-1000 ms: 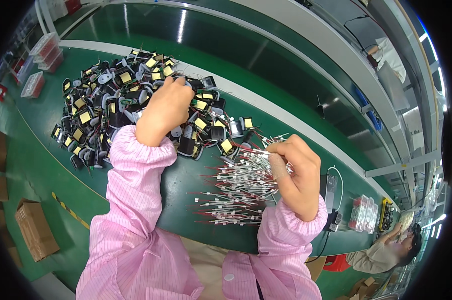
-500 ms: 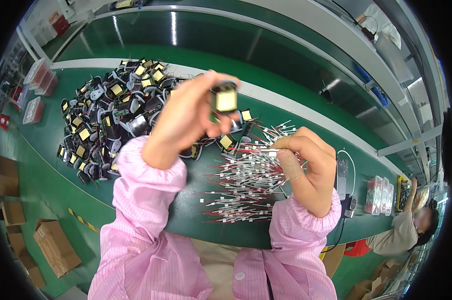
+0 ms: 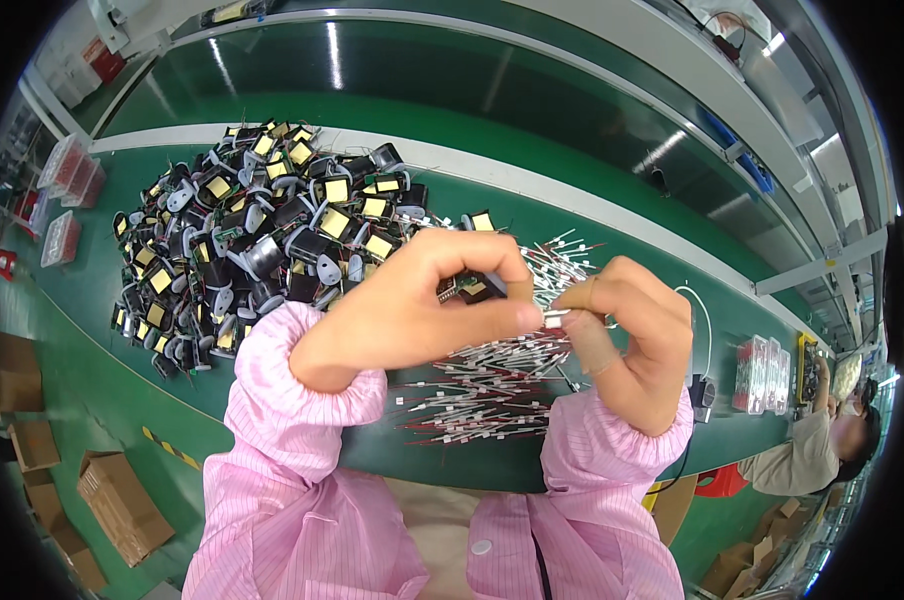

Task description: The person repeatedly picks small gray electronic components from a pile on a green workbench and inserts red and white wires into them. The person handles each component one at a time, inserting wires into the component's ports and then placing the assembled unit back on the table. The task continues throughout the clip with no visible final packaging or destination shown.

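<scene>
My left hand (image 3: 412, 305) is closed with its fingers curled round a black module with a green circuit board (image 3: 475, 287), partly hidden by the fingers. Its thumb tip reaches a small white wire connector (image 3: 555, 318). The connector is pinched between thumb and forefinger of my right hand (image 3: 637, 335), whose thumb wears a tan plaster (image 3: 596, 350). Beneath both hands spreads a layer of thin red and white wires (image 3: 482, 400) with white connectors. To the left, similar black modules with yellow pads and grey end plates form a large heap (image 3: 262, 255).
The green worktop (image 3: 367, 440) has a white rail (image 3: 512, 185) along its far side. Clear plastic boxes (image 3: 760, 375) stand at right, a white cable (image 3: 707, 310) and dark adapter (image 3: 704, 395) nearer. Another person (image 3: 802, 455) sits far right. Cardboard boxes (image 3: 122, 505) lie on the floor at left.
My left hand has come down and right with the module, from above the wires to beside my right hand. The right hand keeps its pinch on the connector. The view has shifted slightly.
</scene>
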The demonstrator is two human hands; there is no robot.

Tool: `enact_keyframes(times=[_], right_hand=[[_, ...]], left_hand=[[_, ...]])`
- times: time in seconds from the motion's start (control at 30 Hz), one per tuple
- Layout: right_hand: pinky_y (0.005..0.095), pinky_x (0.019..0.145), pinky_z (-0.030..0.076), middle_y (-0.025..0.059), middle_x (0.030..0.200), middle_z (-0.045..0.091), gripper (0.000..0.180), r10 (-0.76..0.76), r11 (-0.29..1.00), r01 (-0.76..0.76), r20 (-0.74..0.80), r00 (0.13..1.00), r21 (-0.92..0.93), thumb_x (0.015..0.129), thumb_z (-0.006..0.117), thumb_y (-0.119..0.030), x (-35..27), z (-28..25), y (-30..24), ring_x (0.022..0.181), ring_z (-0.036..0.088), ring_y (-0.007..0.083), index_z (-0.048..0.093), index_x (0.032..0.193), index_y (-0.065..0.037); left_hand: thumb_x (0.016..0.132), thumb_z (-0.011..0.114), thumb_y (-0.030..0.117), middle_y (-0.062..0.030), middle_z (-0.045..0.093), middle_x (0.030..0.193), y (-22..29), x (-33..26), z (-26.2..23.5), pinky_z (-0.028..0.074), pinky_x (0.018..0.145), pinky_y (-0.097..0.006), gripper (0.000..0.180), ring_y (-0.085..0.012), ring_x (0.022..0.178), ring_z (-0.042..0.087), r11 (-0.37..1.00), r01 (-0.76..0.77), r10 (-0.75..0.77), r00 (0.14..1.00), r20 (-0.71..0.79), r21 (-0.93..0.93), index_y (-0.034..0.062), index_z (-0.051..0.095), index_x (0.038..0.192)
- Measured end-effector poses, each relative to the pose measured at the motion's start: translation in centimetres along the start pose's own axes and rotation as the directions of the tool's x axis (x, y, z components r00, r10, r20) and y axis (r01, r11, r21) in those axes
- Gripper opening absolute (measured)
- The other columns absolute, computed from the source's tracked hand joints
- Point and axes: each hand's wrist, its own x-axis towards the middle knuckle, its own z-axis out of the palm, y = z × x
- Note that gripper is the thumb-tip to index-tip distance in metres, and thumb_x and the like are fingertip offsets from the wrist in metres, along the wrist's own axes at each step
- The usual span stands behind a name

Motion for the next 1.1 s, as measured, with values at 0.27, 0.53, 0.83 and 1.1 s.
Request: enact_keyframes(times=[0.27, 0.53, 0.83, 1.1], right_hand=[[0.0293, 0.049, 0.040, 0.0066, 0.064, 0.057, 0.015, 0.027, 0.996, -0.034, -0.081, 0.996, -0.087, 0.066, 0.074, 0.004, -0.5, 0.3, -0.7, 0.051, 0.053, 0.0191, 0.067, 0.079, 0.000], [0.0285, 0.049, 0.040, 0.0059, 0.057, 0.056, 0.013, 0.049, 0.998, -0.052, -0.133, 0.990, -0.021, 0.066, 0.074, 0.005, -0.5, 1.3, -0.6, 0.048, 0.053, 0.0166, 0.068, 0.076, 0.000], [0.0278, 0.056, 0.043, 0.0071, 0.060, 0.061, 0.010, -0.033, 0.977, 0.029, 0.016, 0.999, 0.211, 0.066, 0.071, 0.007, -0.4, -0.7, 0.8, 0.051, 0.054, 0.0186, 0.068, 0.075, 0.003], [0.0264, 0.070, 0.043, 0.0065, 0.084, 0.064, 0.027, 0.356, 0.648, -0.226, -0.027, 0.934, 0.728, 0.063, 0.073, 0.008, -0.7, 0.1, 0.7, 0.072, 0.055, 0.0121, 0.068, 0.088, 0.003]], left_hand=[[0.079, 0.071, 0.001, -0.0029, 0.059, 0.085, 0.0, -0.4, 0.7, 0.040, 0.060, -0.023, 0.009, -0.0104, 0.075, 0.052, 0.913, -0.139, 0.188, 0.978, -0.091, 0.385, 0.0010, 0.062, 0.080], [0.078, 0.068, -0.003, -0.0078, 0.059, 0.090, 0.0, -1.0, 1.0, 0.043, 0.061, -0.025, 0.009, -0.0139, 0.074, 0.054, 0.793, -0.195, 0.304, 0.948, -0.097, 0.577, -0.0012, 0.062, 0.083], [0.077, 0.062, -0.005, -0.0104, 0.060, 0.094, 1.8, -1.7, 0.2, 0.043, 0.061, -0.025, 0.006, -0.0141, 0.075, 0.055, 0.893, -0.187, 0.195, 0.981, 0.022, 0.409, -0.0010, 0.062, 0.081], [0.077, 0.061, 0.000, -0.0124, 0.061, 0.092, 1.8, -1.6, 0.1, 0.044, 0.072, -0.029, 0.002, -0.0164, 0.083, 0.056, 0.947, -0.181, 0.236, 0.952, -0.193, 0.265, -0.0010, 0.061, 0.079]])
